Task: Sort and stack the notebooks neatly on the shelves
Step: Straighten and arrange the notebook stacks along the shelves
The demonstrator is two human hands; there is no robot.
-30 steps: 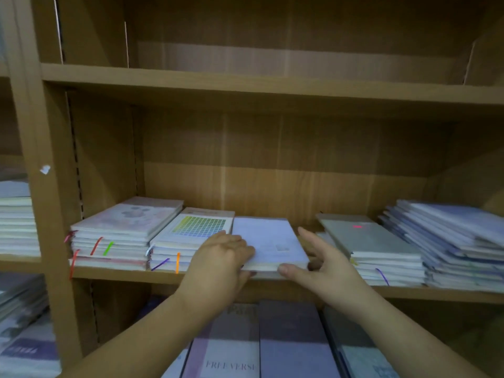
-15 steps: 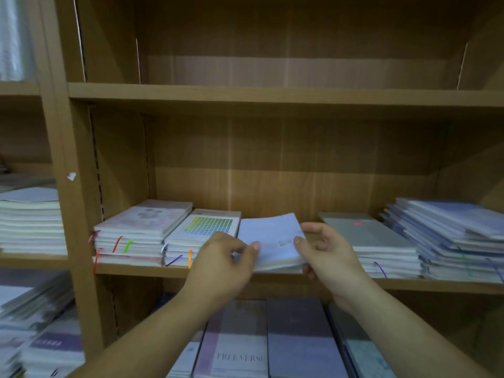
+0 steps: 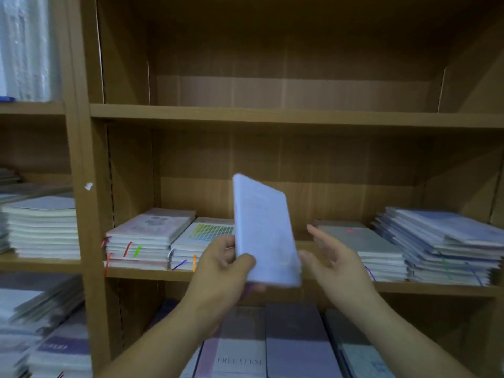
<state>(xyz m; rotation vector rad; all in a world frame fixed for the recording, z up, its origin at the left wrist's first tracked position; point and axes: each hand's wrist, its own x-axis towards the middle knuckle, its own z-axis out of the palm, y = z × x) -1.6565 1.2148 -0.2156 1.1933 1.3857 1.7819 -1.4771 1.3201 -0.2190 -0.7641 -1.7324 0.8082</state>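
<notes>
- Head view has the left hand (image 3: 226, 268) pinching the lower left corner of a pale blue notebook (image 3: 264, 233), thumb across the cover and fingers behind; the notebook is off the shelf, stood nearly on end and leaning, in front of the gap on the middle shelf (image 3: 136, 272)
- the right hand (image 3: 336, 261) is spread with straight fingers and holds nothing; it sits just beside the notebook's right edge, and blur hides whether a fingertip touches it
- risk: a single corner pinch on a tall, thin notebook could let it swing or slip out, probably onto the books on the shelf below (image 3: 240, 358); the free hand taking the far edge would steady it
- risk: laid down askew, a corner could catch the colour-grid pile (image 3: 203, 241) on the left or the grey pile (image 3: 362, 245) on the right and push top copies out of line
- risk: the blue pile (image 3: 441, 241) at far right lies fanned and uneven, so a knock from the right forearm could spill it
- room: the gap between the grid and grey piles looks snug for the notebook, tight at both sides; height is generous up to the upper shelf board (image 3: 272, 117), so coming in from the front and above looks easy
- the pink-covered pile (image 3: 152, 236) by the left upright is well apart from both hands
</notes>
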